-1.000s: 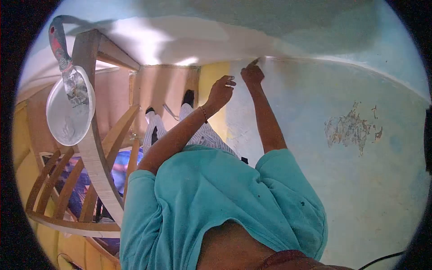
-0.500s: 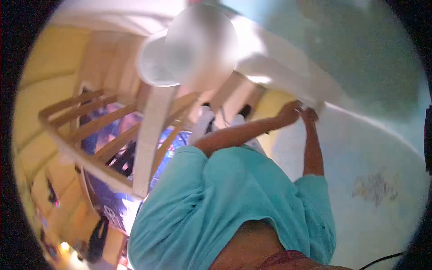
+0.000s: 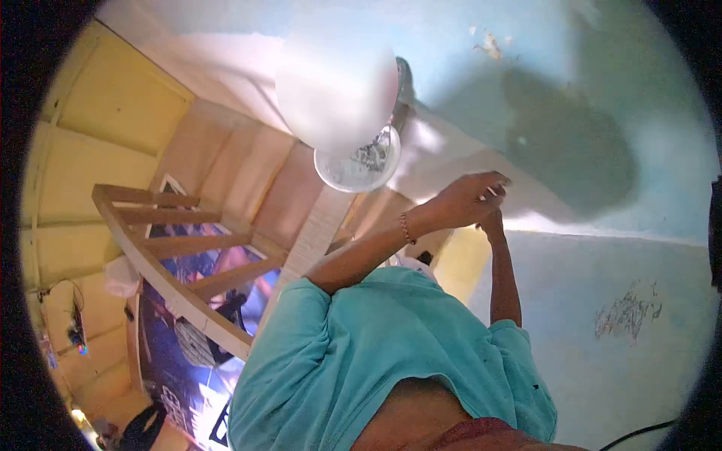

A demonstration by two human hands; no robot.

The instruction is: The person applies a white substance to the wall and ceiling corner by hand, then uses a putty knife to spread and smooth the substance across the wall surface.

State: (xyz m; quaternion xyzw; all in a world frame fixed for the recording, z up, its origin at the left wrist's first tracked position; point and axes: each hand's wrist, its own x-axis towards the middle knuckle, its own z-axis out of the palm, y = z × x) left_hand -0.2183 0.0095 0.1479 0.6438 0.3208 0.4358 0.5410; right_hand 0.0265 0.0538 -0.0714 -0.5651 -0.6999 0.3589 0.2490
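My left hand (image 3: pixel 465 201), with a beaded bracelet (image 3: pixel 407 228) at its wrist, reaches across in front of the pale blue wall (image 3: pixel 587 286). Its fingers are bent together in a pinch; pale specks show at the fingertips, and what they hold is too small to make out. Just below and partly behind it, my right hand (image 3: pixel 492 222) is closed, its fingertips mostly hidden by the left. Both hands meet near the lit ledge line of the wall. A white bucket (image 3: pixel 331 174) with grey, mottled contents or residue stands farther off to the left.
A wooden ladder-like frame (image 3: pixel 197 242) and a pale plank (image 3: pixel 310 239) stand at left, over a blue-purple poster (image 3: pixel 174 346). Yellow panels (image 3: pixel 90 165) line the far left. A blurred round patch covers part of the bucket. A dark cable (image 3: pixel 639 434) runs at lower right.
The view has swung, so the bucket and the frame appear shifted and sharper. My hands stay together, a little lower and farther left in view, the left now overlapping the right.
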